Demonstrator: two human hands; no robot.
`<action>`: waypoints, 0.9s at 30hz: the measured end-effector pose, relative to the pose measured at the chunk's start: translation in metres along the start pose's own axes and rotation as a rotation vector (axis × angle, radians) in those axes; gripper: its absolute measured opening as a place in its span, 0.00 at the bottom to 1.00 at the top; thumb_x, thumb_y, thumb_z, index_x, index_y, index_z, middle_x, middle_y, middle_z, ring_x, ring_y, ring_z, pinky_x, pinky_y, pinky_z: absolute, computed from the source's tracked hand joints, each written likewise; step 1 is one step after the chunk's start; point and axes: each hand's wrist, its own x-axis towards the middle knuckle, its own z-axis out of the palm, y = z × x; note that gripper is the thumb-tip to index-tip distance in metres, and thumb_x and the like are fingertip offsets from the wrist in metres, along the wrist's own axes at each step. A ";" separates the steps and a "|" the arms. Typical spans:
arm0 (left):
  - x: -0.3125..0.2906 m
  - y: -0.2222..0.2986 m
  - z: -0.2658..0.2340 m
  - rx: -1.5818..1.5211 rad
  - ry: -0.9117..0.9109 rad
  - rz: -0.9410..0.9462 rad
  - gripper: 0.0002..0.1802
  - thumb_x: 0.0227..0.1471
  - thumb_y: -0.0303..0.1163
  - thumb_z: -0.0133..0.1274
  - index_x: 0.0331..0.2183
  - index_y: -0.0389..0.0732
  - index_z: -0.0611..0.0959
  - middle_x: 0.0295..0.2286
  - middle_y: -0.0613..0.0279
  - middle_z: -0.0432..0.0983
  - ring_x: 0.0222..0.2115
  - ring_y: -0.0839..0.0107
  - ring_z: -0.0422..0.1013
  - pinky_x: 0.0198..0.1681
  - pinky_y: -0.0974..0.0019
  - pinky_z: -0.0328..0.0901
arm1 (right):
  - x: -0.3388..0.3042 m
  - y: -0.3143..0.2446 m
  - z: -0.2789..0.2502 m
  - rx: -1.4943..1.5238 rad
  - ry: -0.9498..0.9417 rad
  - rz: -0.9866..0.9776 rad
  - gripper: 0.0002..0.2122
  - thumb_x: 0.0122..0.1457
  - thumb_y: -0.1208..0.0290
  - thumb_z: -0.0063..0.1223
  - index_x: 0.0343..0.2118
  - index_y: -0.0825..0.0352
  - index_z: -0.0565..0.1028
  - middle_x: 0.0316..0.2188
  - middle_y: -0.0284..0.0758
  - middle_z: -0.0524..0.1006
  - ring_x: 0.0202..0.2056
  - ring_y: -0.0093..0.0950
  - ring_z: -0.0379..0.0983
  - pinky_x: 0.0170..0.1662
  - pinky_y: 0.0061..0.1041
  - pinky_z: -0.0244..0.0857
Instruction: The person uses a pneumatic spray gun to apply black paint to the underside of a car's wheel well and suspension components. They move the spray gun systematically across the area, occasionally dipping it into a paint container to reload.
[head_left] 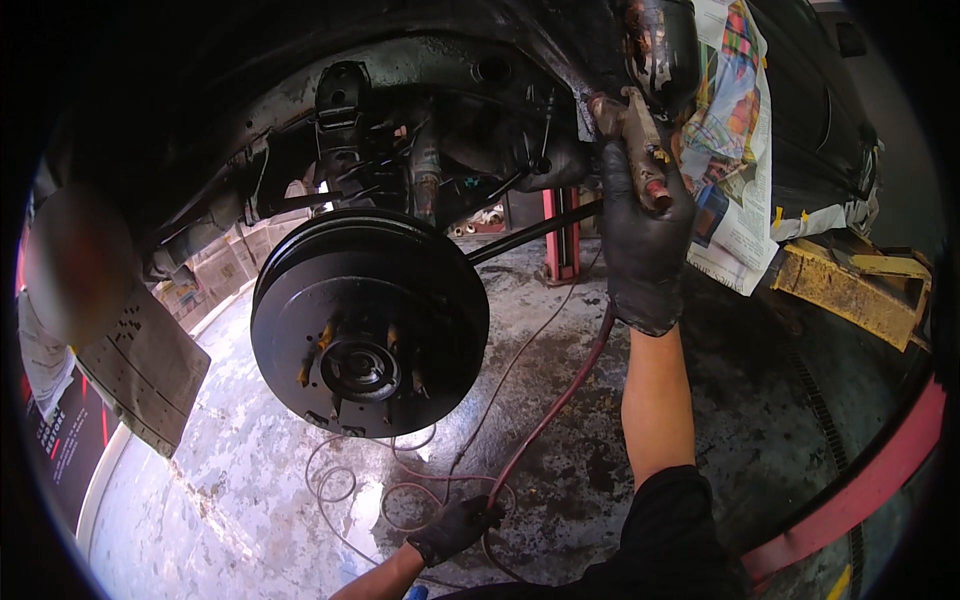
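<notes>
At far left, a dark banner with a red stripe (pixel 72 445) is seen standing; beside it a grey, flat, speckled panel (pixel 150 365) is shown hanging at a tilt, with a blurred patch above; next comes a round, glossy black metal brake drum (pixel 370 300), its face ringed by studs, some of them stained yellow-brown; below it, loops of a thin hose or cable are strewn across the mottled grey concrete floor (pixel 230 490).

Low in the middle now, the black-gloved left hand (pixel 455 532); its fingers are curled closed around a reddish rubber hose (pixel 577 383), which is carried up and rightward; behind, a red metal post (pixel 562 235) is seen standing on the floor.

Then the black-gloved right hand (pixel 648 245), raised high; a paint-crusted, brownish metal spray gun (pixel 640 135) is gripped in it, fingers wrapped, the hose running down from just below the fist; the gun is held under the blackened vehicle underside, right of the drum and well apart from it; just beside it, printed newspaper sheets (pixel 745 150) are hung; farther right, a worn yellow metal bracket (pixel 840 290) is seen, and a red metal beam (pixel 850 490) below.
</notes>
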 end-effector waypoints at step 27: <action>-0.010 0.006 0.004 -0.048 0.036 0.038 0.19 0.64 0.42 0.50 0.47 0.38 0.81 0.39 0.54 0.82 0.42 0.65 0.77 0.47 0.63 0.69 | -0.004 -0.002 0.000 -0.116 0.001 -0.093 0.15 0.60 0.67 0.63 0.45 0.72 0.78 0.39 0.38 0.82 0.39 0.24 0.78 0.43 0.25 0.70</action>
